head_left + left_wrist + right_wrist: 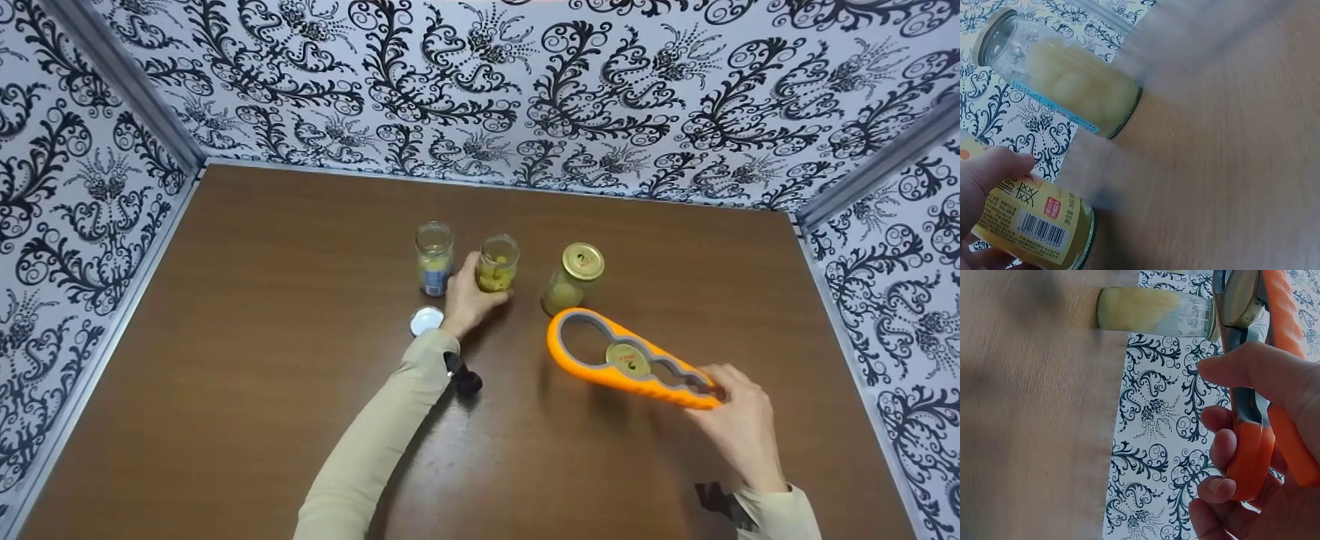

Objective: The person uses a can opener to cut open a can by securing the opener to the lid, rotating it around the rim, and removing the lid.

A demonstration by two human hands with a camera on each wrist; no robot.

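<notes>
My left hand (471, 296) grips an uncovered glass jar (498, 268) of yellow pieces standing on the table. Its yellow label (1044, 225) with a barcode faces the left wrist view, thumb over the upper part. On the right, my right hand (742, 416) holds an orange jar opener (637, 385) by its narrow end, raised over the table. A gold lid (628, 360) sits between the opener's grey inner edges, also seen in the right wrist view as a lid (1241, 298). Between the hands stands a jar with a gold lid (583, 262), its pale contents visible.
Just left of my left hand stands another uncovered jar (434, 259) with a blue label. A white lid (427, 321) lies in front of it on the brown table (285, 300). Patterned panels (480, 97) rise behind the table and at both sides.
</notes>
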